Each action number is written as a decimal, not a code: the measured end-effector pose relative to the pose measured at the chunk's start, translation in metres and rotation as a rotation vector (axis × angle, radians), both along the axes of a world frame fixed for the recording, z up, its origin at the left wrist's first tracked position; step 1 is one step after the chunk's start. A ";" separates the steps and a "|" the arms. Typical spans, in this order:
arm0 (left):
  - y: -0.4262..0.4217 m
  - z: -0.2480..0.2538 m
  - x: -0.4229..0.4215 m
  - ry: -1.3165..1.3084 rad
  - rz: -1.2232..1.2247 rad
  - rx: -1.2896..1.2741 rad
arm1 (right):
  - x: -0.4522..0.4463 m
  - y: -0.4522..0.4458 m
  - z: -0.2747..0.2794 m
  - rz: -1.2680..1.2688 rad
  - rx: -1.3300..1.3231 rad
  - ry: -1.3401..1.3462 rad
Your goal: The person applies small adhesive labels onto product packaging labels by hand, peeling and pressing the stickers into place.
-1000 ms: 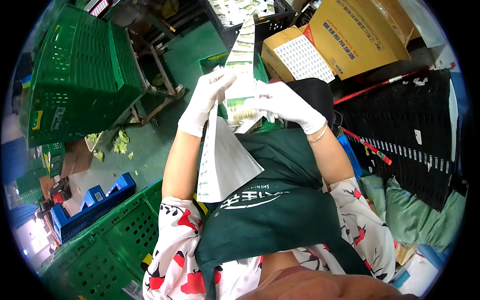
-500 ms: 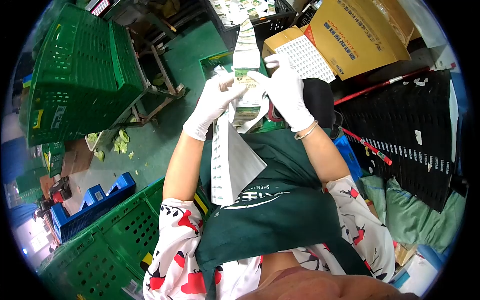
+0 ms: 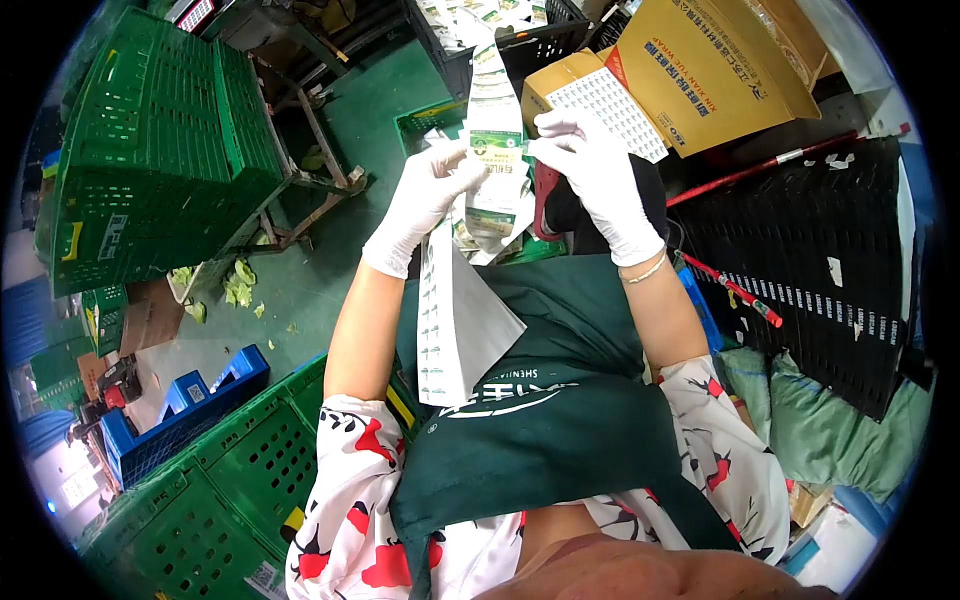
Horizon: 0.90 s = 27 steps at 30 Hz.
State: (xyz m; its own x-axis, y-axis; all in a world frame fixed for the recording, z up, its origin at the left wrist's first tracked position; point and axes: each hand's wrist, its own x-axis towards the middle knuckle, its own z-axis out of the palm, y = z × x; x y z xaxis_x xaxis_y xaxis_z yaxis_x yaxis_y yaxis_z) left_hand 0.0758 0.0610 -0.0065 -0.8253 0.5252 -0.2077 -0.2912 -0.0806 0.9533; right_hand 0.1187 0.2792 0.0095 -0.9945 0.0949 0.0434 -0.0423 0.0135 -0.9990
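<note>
My left hand [image 3: 425, 200], in a white glove, is closed with thumb and fingers at the left edge of a strip of green-and-white printed labels [image 3: 495, 150]. From under that hand hangs a white sheet of small stickers [image 3: 435, 340], its lower part folded over the dark green apron [image 3: 540, 430]. My right hand [image 3: 600, 175], also gloved, is closed just right of the strip; a small pale sticker [image 3: 525, 148] shows at its fingertips. The strip runs from the black crate at the top down toward my lap.
A black crate [image 3: 560, 42] of printed labels stands ahead, beside an open cardboard box [image 3: 700, 70] with another sticker sheet [image 3: 610, 110]. Green crates [image 3: 160, 150] are stacked at left. A green crate [image 3: 410, 125] sits under the strip. A red pole [image 3: 735, 292] lies at right.
My right hand has moved right, off the strip, with its fingers drawn together. The strip's printed face shows more fully. My left hand has hardly moved.
</note>
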 end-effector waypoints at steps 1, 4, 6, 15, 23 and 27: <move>0.001 0.000 0.001 0.024 -0.013 -0.018 | -0.003 -0.004 -0.002 -0.022 0.031 0.064; 0.004 -0.003 0.002 0.032 -0.026 0.013 | -0.010 -0.016 -0.013 -0.034 0.151 0.054; 0.003 -0.003 0.003 0.021 -0.019 0.010 | -0.009 -0.022 -0.010 -0.103 0.401 0.061; -0.003 -0.003 -0.005 -0.158 0.039 0.085 | 0.009 -0.007 0.011 0.514 0.110 -0.332; 0.003 -0.002 0.000 0.048 -0.016 -0.072 | 0.004 0.000 0.007 0.080 -0.084 0.069; 0.008 -0.006 0.000 0.049 -0.056 -0.067 | -0.007 -0.021 -0.008 0.046 0.198 0.169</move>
